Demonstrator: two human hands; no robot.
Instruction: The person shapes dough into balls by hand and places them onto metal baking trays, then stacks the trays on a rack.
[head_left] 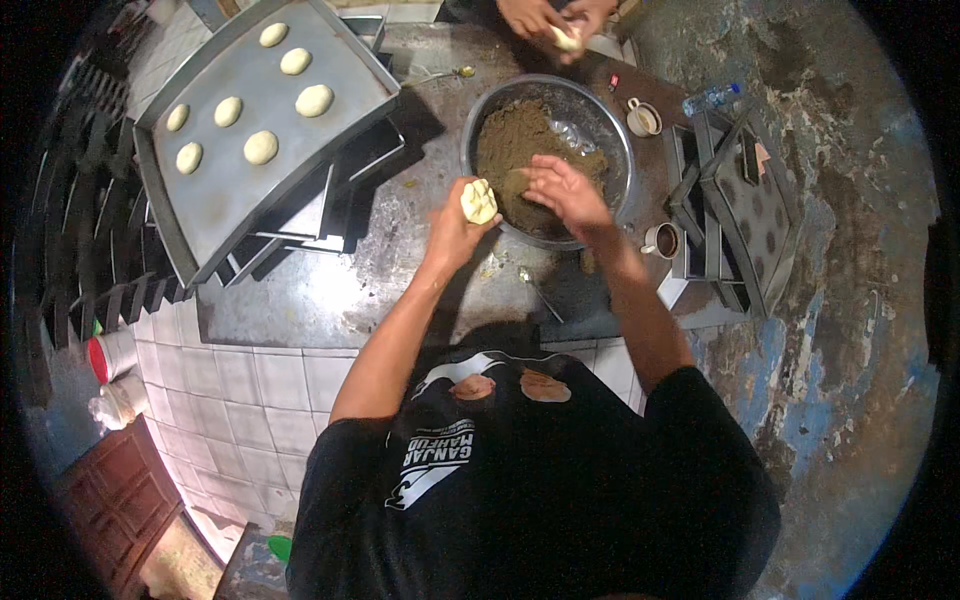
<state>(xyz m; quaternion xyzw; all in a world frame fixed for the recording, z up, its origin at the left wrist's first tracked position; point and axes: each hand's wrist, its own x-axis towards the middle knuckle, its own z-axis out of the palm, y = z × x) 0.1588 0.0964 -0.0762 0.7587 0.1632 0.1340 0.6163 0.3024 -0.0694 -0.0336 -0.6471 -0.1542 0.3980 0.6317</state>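
My left hand is closed around a piece of pale yellow dough, whose upper face is dented and creased. It is held beside the left rim of a wide metal bowl. A crumbly brown filling is heaped in the bowl, mostly on its left side. Over the filling reaches my right hand, fingers stretched out toward the left and a little apart. Its fingertips are at the brown mass; whether they touch it I cannot tell. No object shows in this hand.
A baking tray with several dough rounds rests on stacked trays at the left. Across the table, another person's hands hold dough. To the right are two cups, a bottle and more trays. A spoon lies near the front edge.
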